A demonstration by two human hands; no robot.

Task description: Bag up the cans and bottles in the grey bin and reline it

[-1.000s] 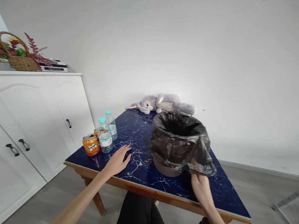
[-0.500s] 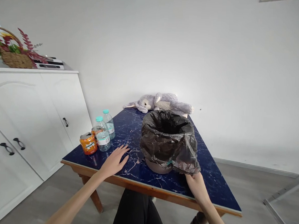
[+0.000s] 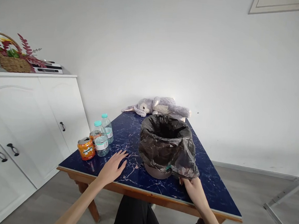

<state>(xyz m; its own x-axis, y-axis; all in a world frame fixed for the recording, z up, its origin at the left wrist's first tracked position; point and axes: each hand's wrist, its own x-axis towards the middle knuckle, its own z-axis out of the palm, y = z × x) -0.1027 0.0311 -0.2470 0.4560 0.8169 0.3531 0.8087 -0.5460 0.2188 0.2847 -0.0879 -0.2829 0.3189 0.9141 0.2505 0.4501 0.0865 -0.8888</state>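
Observation:
My left hand point(image 3: 113, 167) lies palm down near the front of the blue marbled table point(image 3: 131, 138), fingers stretched out and holding nothing. To its left are two water bottles with turquoise caps point(image 3: 102, 141) and an orange soda can point(image 3: 86, 149); a second orange can point(image 3: 93, 134) is partly hidden behind the front bottle. Right of that hand stands a bin point(image 3: 157, 172) lined with a black plastic bag point(image 3: 159, 150), its mouth dark inside. My right hand point(image 3: 192, 187) rests on the table under the bag's drooping edge, apparently open, with its fingers partly covered.
A grey plush rabbit point(image 3: 162, 106) lies on its side at the table's far end, against the white wall point(image 3: 153, 51). White cabinets point(image 3: 36, 114) at the left carry a wicker flower basket point(image 3: 14, 64) and a white device point(image 3: 48, 69). A metal frame point(image 3: 283, 203) stands at right.
The view has tipped slightly, so the scene sits a little lower. More of my right fingertips shows under the bag. Both hands and the objects stay in nearly the same places.

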